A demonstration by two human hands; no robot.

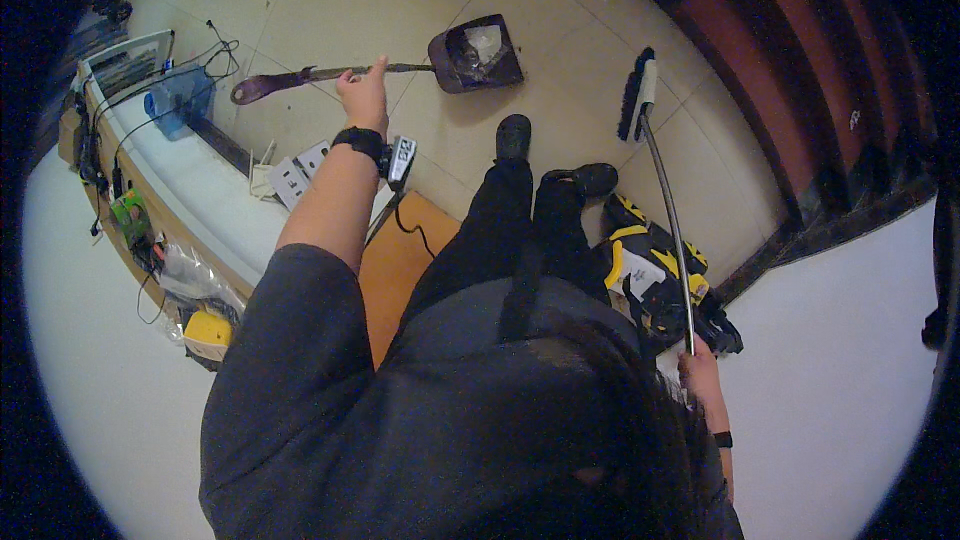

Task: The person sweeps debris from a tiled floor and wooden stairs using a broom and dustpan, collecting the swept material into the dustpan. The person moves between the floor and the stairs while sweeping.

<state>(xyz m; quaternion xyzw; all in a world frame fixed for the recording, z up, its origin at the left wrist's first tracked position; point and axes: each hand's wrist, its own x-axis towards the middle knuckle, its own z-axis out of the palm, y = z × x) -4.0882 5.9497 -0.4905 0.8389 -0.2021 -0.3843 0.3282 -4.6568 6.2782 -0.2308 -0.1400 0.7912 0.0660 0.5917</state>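
Observation:
My left hand (364, 94) grips the long handle of a dark purple dustpan (442, 75), held out sideways before me. Crumpled clear plastic (482, 43) lies in the pan, which points to the right. On my right side, my right hand (699, 367) is closed around the metal pole of a broom (675, 232). The broom's head (637, 97), with dark bristles and a pale top, is at the upper right, apart from the dustpan, over the tiled floor (570, 0).
A black and yellow bag (652, 270) lies beside my right foot. Dark and red steps (750, 52) rise at the right. On the left stands a counter (225, 202) with a blue container (180, 101), cables and a yellow object (208, 330). An orange-brown board (409, 240) is near my left leg.

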